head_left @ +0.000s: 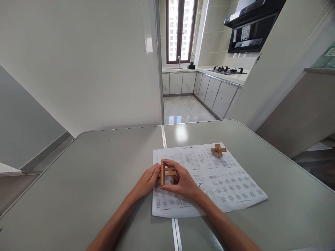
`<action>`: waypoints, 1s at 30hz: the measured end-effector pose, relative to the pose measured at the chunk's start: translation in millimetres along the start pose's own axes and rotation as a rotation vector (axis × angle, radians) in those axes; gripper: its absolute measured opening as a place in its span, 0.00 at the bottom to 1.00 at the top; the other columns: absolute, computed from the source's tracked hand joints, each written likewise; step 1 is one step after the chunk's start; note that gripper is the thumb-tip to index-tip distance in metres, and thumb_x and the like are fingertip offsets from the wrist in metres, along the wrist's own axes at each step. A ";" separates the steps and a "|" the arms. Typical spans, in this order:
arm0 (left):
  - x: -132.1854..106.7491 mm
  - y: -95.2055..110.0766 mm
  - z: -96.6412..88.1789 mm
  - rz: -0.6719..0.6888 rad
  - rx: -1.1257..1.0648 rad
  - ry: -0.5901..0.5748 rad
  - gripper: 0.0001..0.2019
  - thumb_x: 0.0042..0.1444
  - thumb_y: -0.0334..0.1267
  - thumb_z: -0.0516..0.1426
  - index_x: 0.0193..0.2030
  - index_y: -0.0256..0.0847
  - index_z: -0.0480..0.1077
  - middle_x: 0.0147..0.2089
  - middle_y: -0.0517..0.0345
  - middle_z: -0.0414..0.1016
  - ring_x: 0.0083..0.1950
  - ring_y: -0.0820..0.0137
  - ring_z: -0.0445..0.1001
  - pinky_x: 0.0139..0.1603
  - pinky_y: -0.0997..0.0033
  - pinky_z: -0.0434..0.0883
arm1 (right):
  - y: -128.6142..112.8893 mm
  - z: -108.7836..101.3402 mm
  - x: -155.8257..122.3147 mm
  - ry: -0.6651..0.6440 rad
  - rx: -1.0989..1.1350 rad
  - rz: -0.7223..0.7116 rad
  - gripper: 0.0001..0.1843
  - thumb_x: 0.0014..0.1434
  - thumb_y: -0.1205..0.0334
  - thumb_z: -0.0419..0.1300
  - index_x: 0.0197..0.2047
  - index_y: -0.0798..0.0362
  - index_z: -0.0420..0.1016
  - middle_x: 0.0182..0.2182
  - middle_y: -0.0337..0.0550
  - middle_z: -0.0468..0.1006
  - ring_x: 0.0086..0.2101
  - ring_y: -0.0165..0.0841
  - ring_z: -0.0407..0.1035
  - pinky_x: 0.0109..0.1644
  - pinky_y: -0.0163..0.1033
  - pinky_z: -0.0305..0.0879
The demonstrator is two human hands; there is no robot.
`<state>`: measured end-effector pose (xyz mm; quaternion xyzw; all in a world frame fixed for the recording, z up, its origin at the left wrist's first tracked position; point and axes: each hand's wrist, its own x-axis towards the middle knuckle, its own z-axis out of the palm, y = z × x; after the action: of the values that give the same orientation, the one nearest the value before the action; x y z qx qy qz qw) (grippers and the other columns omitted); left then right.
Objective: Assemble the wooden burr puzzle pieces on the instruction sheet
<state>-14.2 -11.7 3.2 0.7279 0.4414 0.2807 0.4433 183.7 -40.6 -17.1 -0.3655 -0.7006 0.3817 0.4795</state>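
Observation:
Both my hands hold a small assembly of brown wooden puzzle pieces (163, 173) just above the left part of a printed paper sheet (209, 209). Fingers of my left hand (148, 178) are closed on its left side. My right hand (183, 179) curves around it, with fingertips at the top and thumb at the bottom of an upright bar. A crosswise piece with a dark mark sticks out to the right of that bar, inside my right hand's curve. The far side of the assembly is hidden by my fingers.
Joined wooden pieces in a cross shape (218, 150) rest on the sheet's far right corner. The sheet shows rows of small diagrams. A metal strip (176, 230) divides the grey-green table (104, 167). Beyond the table's far edge lies a kitchen with cabinets (206, 91).

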 end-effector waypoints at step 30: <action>4.4 -3.7 4.6 -0.138 -0.508 0.357 0.30 0.57 0.71 0.56 0.36 0.41 0.67 0.29 0.62 0.67 0.29 0.71 0.64 0.28 0.72 0.63 | 25.6 -14.2 1.0 0.209 -0.783 0.095 0.22 0.59 0.48 0.66 0.50 0.53 0.72 0.45 0.52 0.75 0.46 0.48 0.69 0.54 0.54 0.67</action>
<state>-9.9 -8.8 -2.1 0.5015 0.4765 0.4746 0.5442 200.7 -25.7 -35.9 -0.5891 -0.7229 0.0688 0.3545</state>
